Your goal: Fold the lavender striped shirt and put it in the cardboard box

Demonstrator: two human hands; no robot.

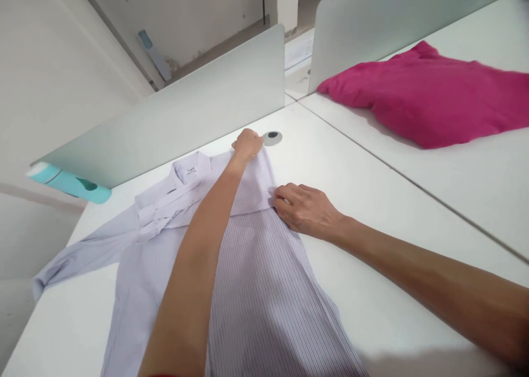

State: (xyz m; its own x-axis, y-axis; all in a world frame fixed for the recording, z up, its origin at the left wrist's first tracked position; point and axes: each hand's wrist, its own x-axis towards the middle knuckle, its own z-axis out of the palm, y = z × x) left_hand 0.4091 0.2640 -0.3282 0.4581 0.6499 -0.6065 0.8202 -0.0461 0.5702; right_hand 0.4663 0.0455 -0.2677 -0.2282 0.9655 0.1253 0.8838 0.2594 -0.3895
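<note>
A pale striped long-sleeved shirt [264, 289] lies spread on the white table, its collar toward the divider. One sleeve is folded across the upper part; the other stretches out to the left, its cuff at the table's edge. My left hand [248, 144] is closed on the shirt at the far shoulder corner, fingertips partly hidden. Nearer to me, my right hand [303, 207] pinches the shirt's right edge, by the lower border of the folded sleeve. My left forearm passes over the shirt and covers part of it.
A magenta cloth bundle [446, 101] lies on the table section at the right. Frosted dividers [215, 96] stand along the back edge. A turquoise cylindrical container [70, 183] leans at the left end. A round cable grommet [273, 138] sits beside my left hand.
</note>
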